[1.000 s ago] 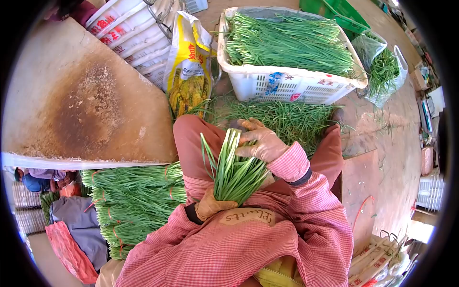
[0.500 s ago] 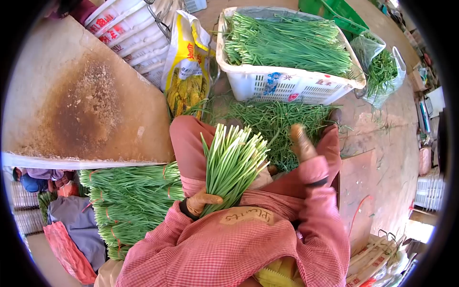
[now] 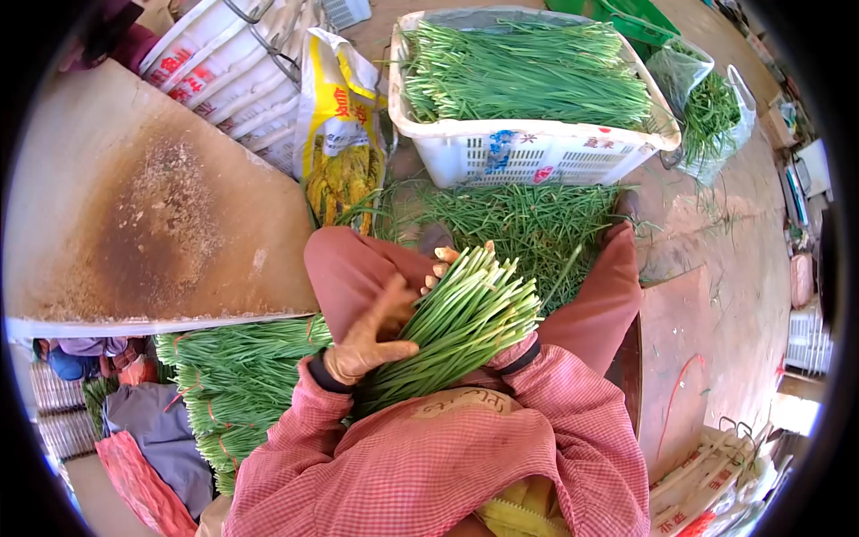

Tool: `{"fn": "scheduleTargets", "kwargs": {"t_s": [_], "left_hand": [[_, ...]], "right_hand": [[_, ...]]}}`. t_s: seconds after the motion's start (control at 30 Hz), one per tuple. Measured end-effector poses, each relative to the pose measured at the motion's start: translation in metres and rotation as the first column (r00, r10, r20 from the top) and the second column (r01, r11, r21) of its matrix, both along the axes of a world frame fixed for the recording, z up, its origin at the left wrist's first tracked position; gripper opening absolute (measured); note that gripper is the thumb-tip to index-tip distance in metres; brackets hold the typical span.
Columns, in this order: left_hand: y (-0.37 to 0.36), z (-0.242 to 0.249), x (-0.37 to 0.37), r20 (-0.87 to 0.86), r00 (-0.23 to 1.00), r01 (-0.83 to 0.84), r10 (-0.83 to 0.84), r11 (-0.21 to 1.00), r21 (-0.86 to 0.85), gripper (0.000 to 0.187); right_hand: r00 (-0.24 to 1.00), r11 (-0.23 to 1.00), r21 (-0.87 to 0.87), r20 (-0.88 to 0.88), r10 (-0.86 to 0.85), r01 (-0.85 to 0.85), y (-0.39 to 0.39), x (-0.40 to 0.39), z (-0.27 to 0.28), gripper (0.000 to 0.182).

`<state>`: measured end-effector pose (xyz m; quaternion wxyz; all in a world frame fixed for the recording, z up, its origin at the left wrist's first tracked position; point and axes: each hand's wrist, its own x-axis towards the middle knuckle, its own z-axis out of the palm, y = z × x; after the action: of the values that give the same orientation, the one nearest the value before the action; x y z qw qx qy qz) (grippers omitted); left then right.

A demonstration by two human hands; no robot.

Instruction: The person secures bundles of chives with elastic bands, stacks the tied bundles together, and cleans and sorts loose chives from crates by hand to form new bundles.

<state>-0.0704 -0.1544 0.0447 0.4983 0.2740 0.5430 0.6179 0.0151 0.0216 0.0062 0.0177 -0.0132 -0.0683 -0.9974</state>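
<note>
Chives bundle (image 3: 461, 327): lies slanted across the lap, cut ends up-right, leaves down toward the chest; likely held there to square the ends.
Left hand (image 3: 367, 336): gloved, flat against the bundle's left side, thumb out, fingers extended; steadies, not clamping.
Right hand (image 3: 452, 259): mostly hidden behind the bundle, only fingertips show at the cut ends; looks cupped under it, grip cannot be told.
Loose chives (image 3: 528, 219): spread on the floor between the knees, just beyond the bundle.
Crate (image 3: 528, 152): white, full, blocks the far side.
Tied bundles (image 3: 242, 376): stacked at left, under the board (image 3: 152, 206) edge.
Open room: bare floor (image 3: 716, 295) to the right.
</note>
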Motion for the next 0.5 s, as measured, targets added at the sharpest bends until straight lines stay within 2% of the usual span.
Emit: {"fn": "scheduleTargets", "kwargs": {"t_s": [0.03,0.07,0.1,0.13,0.17,0.2,0.23,0.3,0.37,0.43,0.47,0.5], "left_hand": [[0.008,0.022,-0.007,-0.223,0.97,-0.096,0.092,0.995,-0.007,0.078],[0.012,0.033,-0.01,-0.437,0.881,-0.198,0.182,0.98,0.009,0.08],[0.018,0.025,-0.008,-0.435,0.882,-0.199,0.183,0.98,0.01,0.08],[0.029,0.01,-0.002,-0.062,0.998,-0.019,0.017,1.0,-0.02,0.081],[0.041,-0.004,-0.001,0.313,0.935,0.167,-0.167,0.986,0.027,0.083],[0.044,-0.016,0.005,0.472,0.845,0.263,-0.25,0.964,0.041,0.084],[0.044,-0.023,0.013,0.615,0.722,0.353,-0.318,0.933,0.068,0.086],[0.042,-0.026,0.026,0.714,0.619,0.424,-0.328,0.904,0.048,0.083],[0.043,-0.027,0.028,0.764,0.572,0.412,-0.3,0.91,0.049,0.083],[0.041,-0.033,0.029,0.77,0.57,0.398,-0.287,0.916,0.047,0.082],[0.037,-0.037,0.029,0.784,0.566,0.36,-0.253,0.932,0.041,0.081],[0.037,-0.034,0.027,0.783,0.57,0.357,-0.251,0.933,0.039,0.081]], "right_hand": [[1.0,1.0,0.0,0.009,-0.009,0.009,0.0,0.0,0.002,0.059],[0.999,0.999,-0.026,-0.034,0.026,-0.027,0.001,-0.002,0.005,0.059],[0.995,0.997,-0.048,-0.083,0.061,-0.065,0.0,-0.005,0.006,0.058],[0.999,0.998,0.065,0.039,0.004,-0.007,-0.005,-0.002,0.004,0.058],[0.996,0.972,0.228,0.054,-0.065,0.051,-0.004,-0.006,-0.001,0.056],[0.989,0.917,0.386,0.068,-0.132,0.096,-0.002,-0.01,-0.007,0.055],[0.989,0.937,0.347,0.123,-0.084,0.036,0.01,-0.01,-0.006,0.054],[0.898,0.891,0.449,0.415,-0.144,-0.064,0.026,-0.009,-0.004,0.052],[0.981,0.9,0.434,0.151,-0.124,0.047,0.067,0.002,-0.007,0.04],[0.9,0.978,0.113,0.385,-0.204,0.173,0.106,0.007,0.008,0.025],[0.309,0.842,0.492,0.783,-0.539,0.222,0.114,-0.005,0.072,0.021],[0.65,0.779,0.406,0.433,-0.625,0.478,0.143,0.016,0.053,0.023]]}}
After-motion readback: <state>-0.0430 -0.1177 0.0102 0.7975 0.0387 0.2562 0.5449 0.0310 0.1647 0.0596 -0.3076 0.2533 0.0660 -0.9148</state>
